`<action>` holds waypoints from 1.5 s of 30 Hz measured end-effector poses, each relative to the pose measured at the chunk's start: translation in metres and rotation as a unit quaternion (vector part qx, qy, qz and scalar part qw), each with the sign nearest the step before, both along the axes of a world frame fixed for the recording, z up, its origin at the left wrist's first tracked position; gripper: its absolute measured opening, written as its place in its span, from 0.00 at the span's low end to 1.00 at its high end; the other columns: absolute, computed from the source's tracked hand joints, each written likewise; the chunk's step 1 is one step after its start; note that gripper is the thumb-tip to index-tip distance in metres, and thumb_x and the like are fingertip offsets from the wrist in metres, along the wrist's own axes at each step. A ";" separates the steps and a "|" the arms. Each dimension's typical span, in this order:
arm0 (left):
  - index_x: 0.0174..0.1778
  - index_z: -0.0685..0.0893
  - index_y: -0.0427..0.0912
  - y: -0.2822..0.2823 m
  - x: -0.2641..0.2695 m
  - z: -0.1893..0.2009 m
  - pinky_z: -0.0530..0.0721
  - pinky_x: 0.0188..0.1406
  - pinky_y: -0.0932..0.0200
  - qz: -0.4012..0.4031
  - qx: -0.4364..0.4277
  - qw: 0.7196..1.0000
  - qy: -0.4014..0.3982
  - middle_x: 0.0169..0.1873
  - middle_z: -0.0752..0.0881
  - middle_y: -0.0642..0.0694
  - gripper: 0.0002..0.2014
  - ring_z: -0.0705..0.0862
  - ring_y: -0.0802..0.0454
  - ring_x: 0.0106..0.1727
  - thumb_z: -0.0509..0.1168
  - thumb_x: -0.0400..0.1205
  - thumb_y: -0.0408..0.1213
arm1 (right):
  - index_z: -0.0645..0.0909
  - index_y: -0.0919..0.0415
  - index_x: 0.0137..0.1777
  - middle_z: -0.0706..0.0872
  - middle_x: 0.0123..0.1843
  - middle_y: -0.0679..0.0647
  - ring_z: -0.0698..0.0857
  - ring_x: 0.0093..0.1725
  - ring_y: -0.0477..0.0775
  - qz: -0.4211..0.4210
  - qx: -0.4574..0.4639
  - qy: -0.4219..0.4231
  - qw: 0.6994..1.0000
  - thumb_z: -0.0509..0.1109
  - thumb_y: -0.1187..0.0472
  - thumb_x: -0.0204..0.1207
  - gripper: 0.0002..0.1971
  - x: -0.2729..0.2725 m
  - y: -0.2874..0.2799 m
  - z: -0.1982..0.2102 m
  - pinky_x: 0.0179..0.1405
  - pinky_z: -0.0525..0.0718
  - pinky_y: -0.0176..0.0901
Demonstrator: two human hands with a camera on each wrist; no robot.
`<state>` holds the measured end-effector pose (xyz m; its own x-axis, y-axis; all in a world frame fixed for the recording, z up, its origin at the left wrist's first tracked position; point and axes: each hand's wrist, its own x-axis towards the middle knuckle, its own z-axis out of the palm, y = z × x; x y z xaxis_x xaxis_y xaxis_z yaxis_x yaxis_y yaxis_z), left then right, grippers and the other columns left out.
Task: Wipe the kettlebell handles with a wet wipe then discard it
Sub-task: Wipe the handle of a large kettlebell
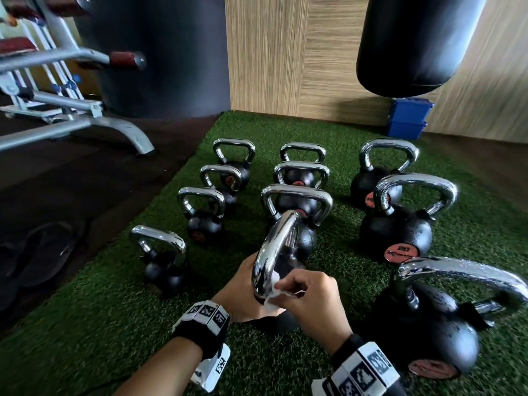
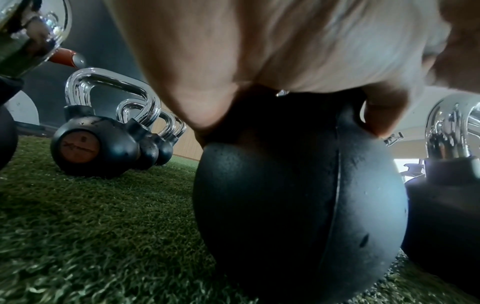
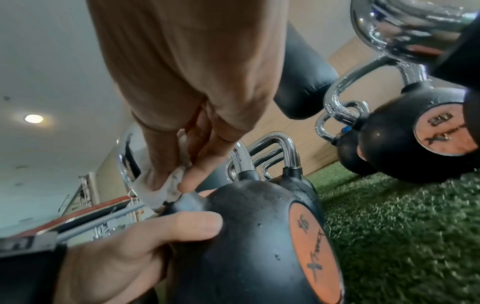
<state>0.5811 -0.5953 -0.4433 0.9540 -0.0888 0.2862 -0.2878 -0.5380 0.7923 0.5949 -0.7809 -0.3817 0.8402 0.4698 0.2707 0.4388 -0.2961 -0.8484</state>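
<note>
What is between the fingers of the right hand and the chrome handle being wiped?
The wet wipe, pinched by the right hand against the chrome handle; the head and right wrist views show it.

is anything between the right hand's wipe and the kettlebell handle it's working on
Nothing visible: the right hand pinches the wet wipe straight against the chrome handle, while the left hand steadies that kettlebell.

Both forearms reach forward and down, each wrist wrapped in a black band with a row of black-and-white marker blocks. The left hand [image 1: 243, 292] sits low with its thumb laid flat and its fingers curled out of sight on the far side. The right hand [image 1: 310, 298] is just beside it, fingers [image 3: 197, 164] bent and pinching with the thumb, knuckles upward.
</note>
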 end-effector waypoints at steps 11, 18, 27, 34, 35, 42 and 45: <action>0.70 0.61 0.91 -0.001 -0.007 0.009 0.67 0.86 0.54 -0.001 -0.008 0.999 -0.044 0.75 0.82 0.51 0.52 0.76 0.56 0.80 0.84 0.70 0.37 | 0.93 0.58 0.47 0.93 0.45 0.48 0.79 0.33 0.24 0.176 -0.220 -0.101 0.954 0.76 0.71 0.70 0.10 0.048 0.020 0.023 0.40 0.73 0.18; 0.77 0.64 0.79 0.002 -0.008 0.002 0.64 0.83 0.69 0.020 -0.005 0.999 -0.038 0.76 0.76 0.59 0.50 0.71 0.69 0.80 0.86 0.68 0.42 | 0.91 0.63 0.51 0.92 0.50 0.53 0.90 0.51 0.52 0.257 -0.181 0.011 0.949 0.75 0.73 0.73 0.09 0.066 0.021 0.028 0.53 0.88 0.45; 0.79 0.65 0.53 -0.001 -0.009 0.001 0.69 0.77 0.72 0.033 -0.041 0.999 -0.012 0.71 0.81 0.54 0.49 0.77 0.70 0.75 0.86 0.66 0.38 | 0.88 0.73 0.47 0.89 0.47 0.71 0.87 0.46 0.57 0.298 0.001 0.166 0.940 0.75 0.70 0.77 0.05 0.068 0.016 0.014 0.56 0.86 0.57; 0.77 0.76 0.49 0.001 -0.003 0.001 0.79 0.77 0.37 0.034 -0.055 0.997 -0.052 0.70 0.84 0.40 0.44 0.83 0.44 0.74 0.86 0.66 0.28 | 0.80 0.83 0.56 0.87 0.47 0.71 0.89 0.41 0.62 0.233 0.330 0.390 0.827 0.70 0.75 0.74 0.12 0.045 0.026 -0.018 0.48 0.88 0.50; 0.76 0.77 0.53 0.001 -0.003 0.001 0.80 0.76 0.38 0.034 -0.053 0.997 -0.055 0.69 0.85 0.41 0.44 0.84 0.45 0.73 0.86 0.65 0.27 | 0.82 0.81 0.55 0.89 0.45 0.70 0.90 0.40 0.61 0.227 0.348 0.398 0.818 0.69 0.76 0.74 0.11 0.043 0.027 -0.020 0.47 0.89 0.49; 0.76 0.74 0.66 0.001 -0.001 -0.001 0.76 0.77 0.60 0.029 -0.062 0.995 -0.071 0.72 0.83 0.58 0.49 0.81 0.56 0.75 0.86 0.64 0.27 | 0.86 0.67 0.40 0.90 0.39 0.67 0.91 0.35 0.61 0.112 0.390 0.340 0.848 0.77 0.77 0.61 0.09 0.055 0.041 -0.009 0.40 0.92 0.49; 0.77 0.71 0.73 0.000 -0.002 0.000 0.73 0.75 0.70 0.023 -0.073 0.995 -0.067 0.73 0.81 0.64 0.51 0.79 0.61 0.77 0.85 0.64 0.31 | 0.83 0.57 0.32 0.90 0.36 0.64 0.90 0.35 0.61 0.059 0.348 0.273 0.895 0.84 0.76 0.56 0.16 0.057 0.041 -0.011 0.41 0.91 0.53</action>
